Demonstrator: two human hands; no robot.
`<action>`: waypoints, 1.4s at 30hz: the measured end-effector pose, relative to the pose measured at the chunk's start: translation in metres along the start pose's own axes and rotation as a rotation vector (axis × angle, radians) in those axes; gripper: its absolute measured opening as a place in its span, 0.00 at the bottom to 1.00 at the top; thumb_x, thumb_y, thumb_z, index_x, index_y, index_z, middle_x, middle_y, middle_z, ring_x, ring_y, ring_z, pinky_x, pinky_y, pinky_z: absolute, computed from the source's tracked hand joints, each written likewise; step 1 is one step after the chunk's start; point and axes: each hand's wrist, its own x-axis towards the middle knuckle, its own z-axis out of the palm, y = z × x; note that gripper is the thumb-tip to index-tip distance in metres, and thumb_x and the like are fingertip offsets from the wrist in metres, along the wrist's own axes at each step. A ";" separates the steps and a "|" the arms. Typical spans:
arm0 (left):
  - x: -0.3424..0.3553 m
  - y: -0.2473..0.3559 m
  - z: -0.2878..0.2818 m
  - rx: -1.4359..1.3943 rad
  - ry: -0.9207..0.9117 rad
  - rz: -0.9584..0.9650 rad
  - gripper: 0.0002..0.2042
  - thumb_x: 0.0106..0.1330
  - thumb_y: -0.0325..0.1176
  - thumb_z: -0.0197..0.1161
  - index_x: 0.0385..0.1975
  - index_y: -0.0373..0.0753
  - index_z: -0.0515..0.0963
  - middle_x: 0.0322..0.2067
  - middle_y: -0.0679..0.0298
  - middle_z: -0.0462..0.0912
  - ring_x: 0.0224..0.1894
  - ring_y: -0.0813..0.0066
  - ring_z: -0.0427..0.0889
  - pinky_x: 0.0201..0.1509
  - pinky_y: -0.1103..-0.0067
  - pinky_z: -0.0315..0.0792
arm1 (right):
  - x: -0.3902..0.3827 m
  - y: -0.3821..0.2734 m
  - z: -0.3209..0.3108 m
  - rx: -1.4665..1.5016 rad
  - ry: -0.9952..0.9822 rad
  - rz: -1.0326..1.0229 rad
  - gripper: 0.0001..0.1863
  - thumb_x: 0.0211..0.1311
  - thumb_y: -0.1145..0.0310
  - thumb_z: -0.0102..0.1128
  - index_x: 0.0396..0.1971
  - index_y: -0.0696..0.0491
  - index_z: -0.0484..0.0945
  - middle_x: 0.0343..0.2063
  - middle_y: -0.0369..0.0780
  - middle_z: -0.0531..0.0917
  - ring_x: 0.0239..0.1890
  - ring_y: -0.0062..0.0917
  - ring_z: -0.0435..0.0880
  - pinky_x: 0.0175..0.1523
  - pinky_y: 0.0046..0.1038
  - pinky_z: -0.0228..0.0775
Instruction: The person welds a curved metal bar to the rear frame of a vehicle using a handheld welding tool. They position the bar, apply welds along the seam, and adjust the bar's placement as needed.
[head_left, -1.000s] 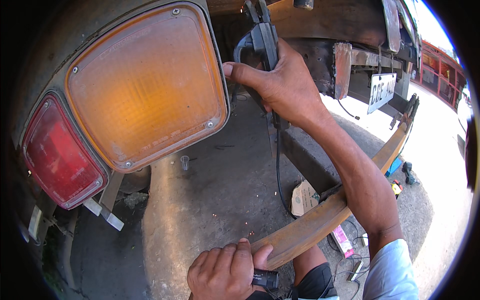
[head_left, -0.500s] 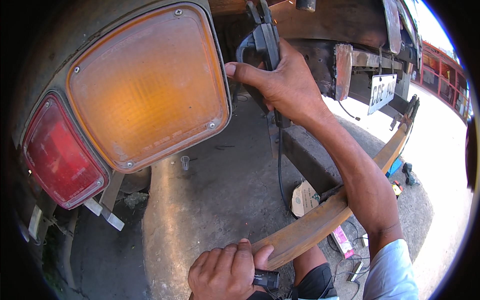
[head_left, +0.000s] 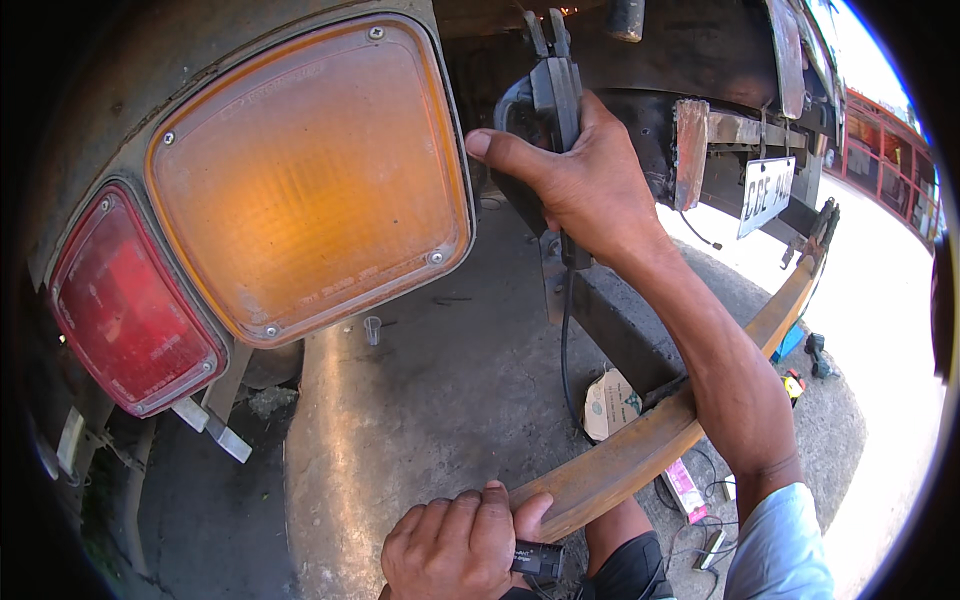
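My right hand (head_left: pixel 590 190) reaches up from the lower right, wrapped around a black welding electrode holder (head_left: pixel 558 100). The holder's two prongs point up under the vehicle body, and a black cable (head_left: pixel 567 340) hangs from its lower end. Its thumb points left toward a large amber lamp (head_left: pixel 310 190). Low in the picture, my left hand (head_left: pixel 450 545) is closed over the near end of a rusty brown beam (head_left: pixel 610 460), thumb on top. A small black cylinder (head_left: pixel 537 560) shows beside that hand; how it is held I cannot tell.
Left of the amber lamp sits a red lamp (head_left: pixel 135 310) with metal tabs below. A dark steel bar (head_left: pixel 625 325) lies beyond the beam. On the concrete are a piece of cardboard (head_left: pixel 611 403), a pink box (head_left: pixel 685 490) and cables. A licence plate (head_left: pixel 767 195) hangs at right.
The vehicle, lamps and my right hand with the electrode holder appear slightly lower and farther right. Both grips are unchanged. An orange glow shows at the top edge in both pictures.
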 end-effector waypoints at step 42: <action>0.000 0.002 0.000 0.007 -0.016 -0.021 0.13 0.68 0.40 0.77 0.35 0.35 0.87 0.29 0.57 0.89 0.29 0.58 0.88 0.34 0.66 0.81 | 0.009 0.001 0.008 -0.035 -0.073 -0.093 0.41 0.52 0.41 0.81 0.50 0.64 0.79 0.39 0.51 0.89 0.45 0.39 0.90 0.57 0.40 0.81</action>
